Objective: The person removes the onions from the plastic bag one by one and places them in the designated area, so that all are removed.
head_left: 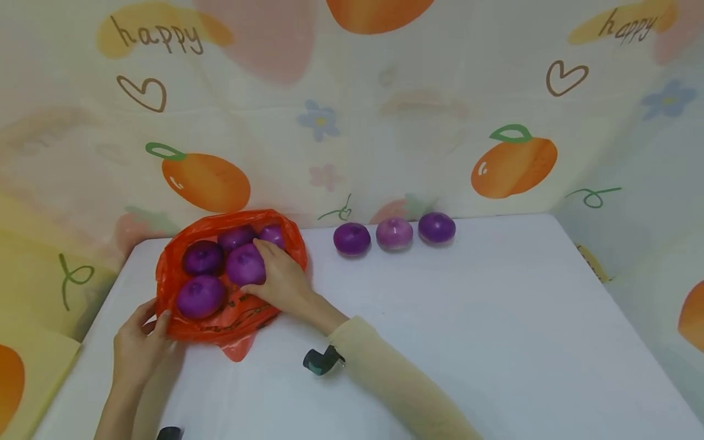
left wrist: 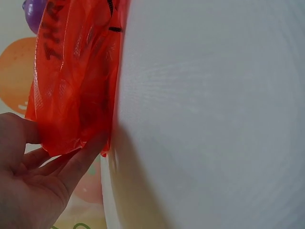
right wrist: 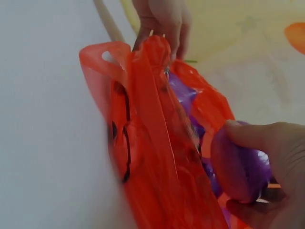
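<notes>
A red plastic bag point(head_left: 167, 275) with dark printing stands wide-mouthed on the left of the table, several purple onions point(head_left: 201, 297) inside it. My right hand point(head_left: 286, 278) grips one purple onion point(head_left: 241, 264) over the bag's mouth; in the right wrist view, thumb and fingers curl round this onion point(right wrist: 238, 164). At the near left side, my left hand point(head_left: 137, 345) holds the bag's edge. Seen from the left wrist, the bag point(left wrist: 78, 95) lies between that thumb and fingers, some of the fingertips hidden behind the plastic.
Three more onions stand in a row at the table's back edge: a dark one point(head_left: 352, 239), a paler one point(head_left: 394, 233) and another dark one point(head_left: 437, 228). A cloth point(head_left: 385, 122) printed with fruit hangs behind the white table point(head_left: 467, 342). A black strap piece point(head_left: 321, 360) shows beside the right sleeve.
</notes>
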`<state>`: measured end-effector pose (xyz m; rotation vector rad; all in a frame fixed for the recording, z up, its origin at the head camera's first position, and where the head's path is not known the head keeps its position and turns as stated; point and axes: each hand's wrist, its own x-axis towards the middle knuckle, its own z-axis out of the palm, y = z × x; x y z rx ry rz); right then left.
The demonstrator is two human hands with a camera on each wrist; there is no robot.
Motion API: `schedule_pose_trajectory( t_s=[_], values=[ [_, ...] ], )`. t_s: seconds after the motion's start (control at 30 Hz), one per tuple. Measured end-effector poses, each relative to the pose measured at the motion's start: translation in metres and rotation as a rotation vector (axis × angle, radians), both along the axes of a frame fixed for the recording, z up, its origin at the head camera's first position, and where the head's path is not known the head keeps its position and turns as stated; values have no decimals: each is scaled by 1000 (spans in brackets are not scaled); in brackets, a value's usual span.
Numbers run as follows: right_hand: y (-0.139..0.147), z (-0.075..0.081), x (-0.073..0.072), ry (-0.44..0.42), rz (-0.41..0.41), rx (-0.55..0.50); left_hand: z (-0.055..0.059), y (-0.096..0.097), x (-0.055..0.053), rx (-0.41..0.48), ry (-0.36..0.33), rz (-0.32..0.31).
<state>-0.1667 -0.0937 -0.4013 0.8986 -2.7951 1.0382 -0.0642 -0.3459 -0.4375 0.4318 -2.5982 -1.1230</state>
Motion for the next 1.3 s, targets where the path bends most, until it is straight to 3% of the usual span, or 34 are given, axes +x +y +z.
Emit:
schedule_pose_trajectory(
  t_s=[0.37, 0.53, 0.83, 1.1, 1.3],
  values=[
    [33, 6, -8, 20, 42, -133, 0, -2, 1, 16, 10, -25],
    [49, 7, -12, 14, 63, -148, -1, 1, 0, 44, -8, -33],
    [73, 11, -19, 35, 41, -158, -3, 0, 1, 45, -47, -18],
    [94, 8, -24, -32, -29, -175, -1, 1, 2, 55, -28, -17],
    [111, 6, -31, -8, -46, -202, 1, 2, 2, 46, -34, -17]
  ],
)
